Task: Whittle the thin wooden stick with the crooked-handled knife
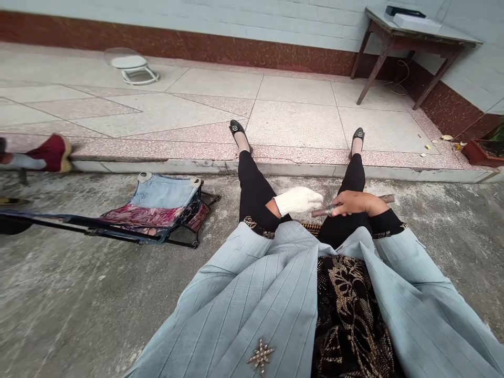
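Note:
My left hand (301,199) wears a white knitted glove and is over my lap. Its fingers point right, held together and curled; anything pinched between them is too small to make out. My bare right hand (352,202) is closed around a thin brown wooden stick (388,199), lying nearly level across my right thigh. Close to the stick's left end, a silvery wire-like winding (329,210) goes round it, touching my right fingertips. The gloved fingertips are just above that left end. A yellow-and-black woven strip (312,228) shows below my hands, partly hidden by my jacket.
On the concrete to the left stands a low folding chair (165,202) with patchwork fabric. My feet rest on a raised tiled step (295,126). Beyond are a small white stool (134,65) and a wooden table (429,39). Another person's red shoe (53,152) shows at far left.

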{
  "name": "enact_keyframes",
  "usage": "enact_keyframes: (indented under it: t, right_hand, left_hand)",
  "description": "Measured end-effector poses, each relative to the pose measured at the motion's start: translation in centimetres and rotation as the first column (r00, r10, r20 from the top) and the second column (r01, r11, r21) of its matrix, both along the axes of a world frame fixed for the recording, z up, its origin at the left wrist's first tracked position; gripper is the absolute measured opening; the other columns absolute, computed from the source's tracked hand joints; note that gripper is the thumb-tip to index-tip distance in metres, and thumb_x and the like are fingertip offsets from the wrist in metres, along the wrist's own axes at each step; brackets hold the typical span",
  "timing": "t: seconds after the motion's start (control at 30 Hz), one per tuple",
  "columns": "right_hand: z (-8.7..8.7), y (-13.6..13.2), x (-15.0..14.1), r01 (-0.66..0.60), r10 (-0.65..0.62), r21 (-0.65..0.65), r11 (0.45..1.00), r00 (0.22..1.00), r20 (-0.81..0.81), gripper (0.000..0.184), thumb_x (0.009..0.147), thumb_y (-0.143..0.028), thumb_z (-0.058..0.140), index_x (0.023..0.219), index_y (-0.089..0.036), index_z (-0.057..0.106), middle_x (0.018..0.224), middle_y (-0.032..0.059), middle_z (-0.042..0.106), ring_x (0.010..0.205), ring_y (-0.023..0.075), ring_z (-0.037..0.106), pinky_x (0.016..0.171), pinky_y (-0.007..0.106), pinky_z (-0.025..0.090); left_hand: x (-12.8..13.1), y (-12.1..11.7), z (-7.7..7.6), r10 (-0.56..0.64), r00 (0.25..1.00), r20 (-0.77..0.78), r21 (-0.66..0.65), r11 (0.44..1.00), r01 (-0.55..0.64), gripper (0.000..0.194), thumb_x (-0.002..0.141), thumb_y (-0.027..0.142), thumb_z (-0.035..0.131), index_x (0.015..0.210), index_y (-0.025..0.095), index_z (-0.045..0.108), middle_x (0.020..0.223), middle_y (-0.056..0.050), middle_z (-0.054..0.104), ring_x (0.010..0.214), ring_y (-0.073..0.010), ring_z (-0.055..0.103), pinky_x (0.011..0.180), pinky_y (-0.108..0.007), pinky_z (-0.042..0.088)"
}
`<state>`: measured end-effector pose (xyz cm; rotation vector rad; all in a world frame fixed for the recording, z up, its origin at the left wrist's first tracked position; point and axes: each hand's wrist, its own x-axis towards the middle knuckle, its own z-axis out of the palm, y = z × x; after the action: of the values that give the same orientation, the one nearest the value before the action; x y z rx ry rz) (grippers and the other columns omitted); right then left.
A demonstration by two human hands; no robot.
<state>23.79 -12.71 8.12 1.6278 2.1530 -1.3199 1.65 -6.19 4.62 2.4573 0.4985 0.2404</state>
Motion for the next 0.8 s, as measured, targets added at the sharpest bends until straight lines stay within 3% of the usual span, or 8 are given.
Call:
enact_keyframes:
  t: [0.07, 0.13, 0.23, 0.3, 0.4, 0.57, 0.73, 0.8]
  right_hand:
    - [0.4, -0.5, 0.1, -0.099, 0.076, -0.108, 0.989, 0.976, -0.204, 0.029, 0.081, -0.045, 0.069, 0.081, -0.016, 0.069, 0.062, 0.0000, 0.060, 0.055, 0.0128, 0.052, 0.052, 0.026, 0.037]
    - [1.0, -0.9, 0.3, -0.048, 0.005, -0.090, 0.995, 0.906, -0.424, 0.038, 0.080, -0.051, 0.068, 0.093, -0.016, 0.069, 0.066, -0.0014, 0.059, 0.055, 0.0105, 0.049, 0.052, 0.024, 0.037]
    - [1.8, -0.8, 0.6, 0.327, -0.223, 0.061, 0.943, 0.759, -0.611, 0.041, 0.080, -0.057, 0.067, 0.083, -0.016, 0.064, 0.066, -0.0018, 0.057, 0.053, 0.0084, 0.046, 0.050, 0.023, 0.036]
    - [2.0, -0.4, 0.7, 0.515, -0.333, 0.117, 0.849, 0.694, -0.638, 0.043, 0.078, -0.059, 0.067, 0.074, -0.017, 0.059, 0.064, -0.0012, 0.057, 0.053, 0.0085, 0.046, 0.049, 0.023, 0.036]
    - [1.6, 0.3, 0.7, 0.629, -0.436, 0.135, 0.766, 0.662, -0.610, 0.045, 0.074, -0.061, 0.070, 0.072, -0.018, 0.058, 0.063, 0.0002, 0.058, 0.051, 0.0091, 0.046, 0.048, 0.024, 0.036]
    - [-0.2, 1.0, 0.8, 0.667, -0.500, 0.183, 0.722, 0.686, -0.528, 0.043, 0.076, -0.061, 0.067, 0.074, -0.019, 0.058, 0.062, 0.0008, 0.057, 0.049, 0.0105, 0.046, 0.047, 0.025, 0.035]
    - [-1.3, 1.4, 1.0, 0.549, -0.531, 0.513, 0.659, 0.824, -0.198, 0.032, 0.083, -0.049, 0.065, 0.076, -0.018, 0.065, 0.064, 0.0040, 0.062, 0.059, 0.0167, 0.053, 0.054, 0.028, 0.035]
    - [-1.4, 1.5, 1.2, 0.473, -0.518, 0.550, 0.689, 0.851, -0.082, 0.030, 0.084, -0.046, 0.065, 0.072, -0.018, 0.065, 0.064, 0.0044, 0.063, 0.062, 0.0175, 0.055, 0.057, 0.029, 0.035]
  left_hand:
    - [0.3, 0.1, -0.2, -0.087, 0.992, 0.087, -0.196, 0.975, 0.103, 0.022, 0.088, 0.035, 0.056, 0.087, 0.017, 0.068, 0.083, -0.002, 0.067, 0.077, -0.0143, 0.057, 0.071, -0.024, 0.040]
    - [0.7, 0.0, -0.9, -0.027, 0.980, 0.198, -0.431, 0.895, 0.112, 0.027, 0.090, 0.037, 0.053, 0.093, 0.014, 0.066, 0.083, -0.003, 0.066, 0.070, -0.0122, 0.055, 0.067, -0.024, 0.041]
    - [1.1, -0.4, -2.2, 0.185, 0.945, 0.270, -0.678, 0.733, 0.050, 0.035, 0.091, 0.044, 0.049, 0.089, 0.012, 0.061, 0.075, -0.003, 0.061, 0.054, -0.0075, 0.042, 0.055, -0.023, 0.038]
    - [1.1, -0.7, -2.7, 0.189, 0.947, 0.258, -0.707, 0.706, 0.052, 0.037, 0.091, 0.047, 0.049, 0.084, 0.012, 0.060, 0.073, -0.002, 0.059, 0.052, -0.0062, 0.039, 0.051, -0.022, 0.034]
    - [0.7, -1.1, -2.2, 0.118, 0.970, 0.213, -0.615, 0.787, 0.039, 0.035, 0.091, 0.044, 0.050, 0.082, 0.012, 0.062, 0.074, -0.002, 0.061, 0.055, -0.0069, 0.043, 0.054, -0.022, 0.036]
    - [0.5, -1.5, -0.7, 0.042, 0.984, 0.176, -0.470, 0.881, 0.047, 0.029, 0.092, 0.036, 0.050, 0.082, 0.014, 0.066, 0.078, -0.001, 0.065, 0.066, -0.0097, 0.051, 0.066, -0.023, 0.040]
    - [1.0, -1.6, -0.7, -0.031, 0.993, 0.113, -0.285, 0.956, 0.062, 0.026, 0.092, 0.032, 0.049, 0.084, 0.016, 0.067, 0.078, 0.000, 0.065, 0.072, -0.0122, 0.055, 0.073, -0.024, 0.040]
    - [0.8, -1.3, -0.7, -0.011, 0.997, 0.076, -0.179, 0.984, 0.024, 0.026, 0.092, 0.032, 0.047, 0.086, 0.017, 0.068, 0.076, 0.001, 0.065, 0.070, -0.0124, 0.054, 0.071, -0.024, 0.038]
